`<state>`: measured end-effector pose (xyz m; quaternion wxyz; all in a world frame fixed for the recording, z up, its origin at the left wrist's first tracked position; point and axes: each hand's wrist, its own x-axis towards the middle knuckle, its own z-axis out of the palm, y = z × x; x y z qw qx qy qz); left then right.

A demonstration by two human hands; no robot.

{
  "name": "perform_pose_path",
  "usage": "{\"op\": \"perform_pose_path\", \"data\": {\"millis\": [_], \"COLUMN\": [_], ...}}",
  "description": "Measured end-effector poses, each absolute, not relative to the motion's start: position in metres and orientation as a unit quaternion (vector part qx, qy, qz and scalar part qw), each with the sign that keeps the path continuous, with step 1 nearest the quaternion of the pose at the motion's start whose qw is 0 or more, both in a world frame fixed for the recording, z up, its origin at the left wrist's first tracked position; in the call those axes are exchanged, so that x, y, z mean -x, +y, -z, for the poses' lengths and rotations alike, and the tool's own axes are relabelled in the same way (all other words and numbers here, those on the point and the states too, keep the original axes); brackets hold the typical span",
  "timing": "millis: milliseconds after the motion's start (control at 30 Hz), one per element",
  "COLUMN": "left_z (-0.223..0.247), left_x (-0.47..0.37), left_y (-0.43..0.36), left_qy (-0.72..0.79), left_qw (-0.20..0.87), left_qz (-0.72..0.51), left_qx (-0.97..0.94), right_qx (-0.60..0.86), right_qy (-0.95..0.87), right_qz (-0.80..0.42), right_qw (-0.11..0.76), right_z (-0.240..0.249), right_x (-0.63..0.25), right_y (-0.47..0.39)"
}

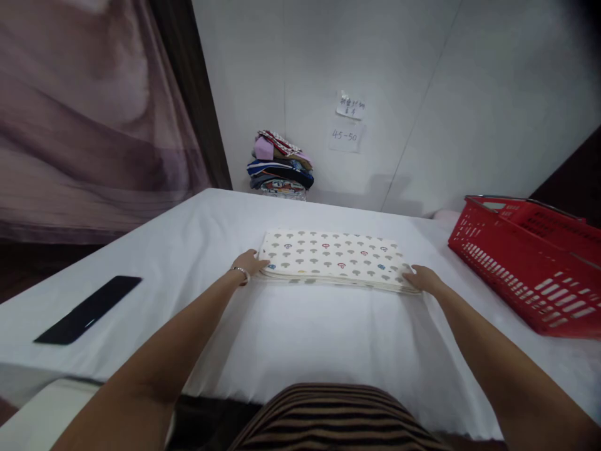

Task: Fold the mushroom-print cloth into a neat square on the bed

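A folded white cloth [328, 257] with a print of grey mushrooms, a few of them red or blue, lies flat on the white-covered table [323, 338]. Its layers show along the near edge. At its left near corner, my left hand [253, 263] grips the edge, thumb on top and fingers partly hidden. My right hand [422, 279] pinches the right near corner in the same way. The cloth is spread straight between both hands, and a silver bracelet [241, 273] circles my left wrist.
A red plastic basket [526, 269] stands at the right. Folded clothes [280, 164] are stacked by the back wall, where paper notes [346, 136] hang. On the left lie a flat black object [89, 310] and, beyond the table, a pinkish curtain [94, 113].
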<state>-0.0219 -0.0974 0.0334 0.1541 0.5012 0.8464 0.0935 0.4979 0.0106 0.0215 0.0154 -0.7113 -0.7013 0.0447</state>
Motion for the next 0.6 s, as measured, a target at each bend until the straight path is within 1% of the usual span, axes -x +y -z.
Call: {"op": "perform_pose_path", "data": {"millis": [100, 200, 433, 467, 533, 600], "left_z": [-0.035, -0.037, -0.032, -0.032, -0.031, -0.032], "left_x": [0.023, 0.022, 0.021, 0.022, 0.025, 0.025], "left_y": [-0.107, -0.114, -0.116, -0.118, -0.124, -0.134], "left_qy": [0.853, 0.847, 0.851, 0.852, 0.853, 0.846], "left_qw": [0.176, 0.21, 0.212, 0.208, 0.184, 0.149], "left_qz": [-0.1, -0.102, -0.113, -0.124, -0.167, -0.216], "left_qx": [-0.482, -0.477, -0.467, -0.464, -0.458, -0.463], "right_qx": [0.713, 0.723, 0.734, 0.737, 0.735, 0.714], "right_qy": [-0.696, -0.676, -0.654, -0.654, -0.669, -0.7], "right_qz": [-0.075, -0.131, -0.174, -0.163, -0.104, -0.031], "right_qw": [-0.027, -0.055, -0.047, -0.049, -0.038, 0.007], "right_z": [-0.023, -0.025, -0.013, -0.012, -0.012, -0.014], "right_x": [-0.497, -0.496, -0.507, -0.509, -0.51, -0.503], "right_y": [0.006, 0.005, 0.009, 0.009, 0.006, 0.001]}}
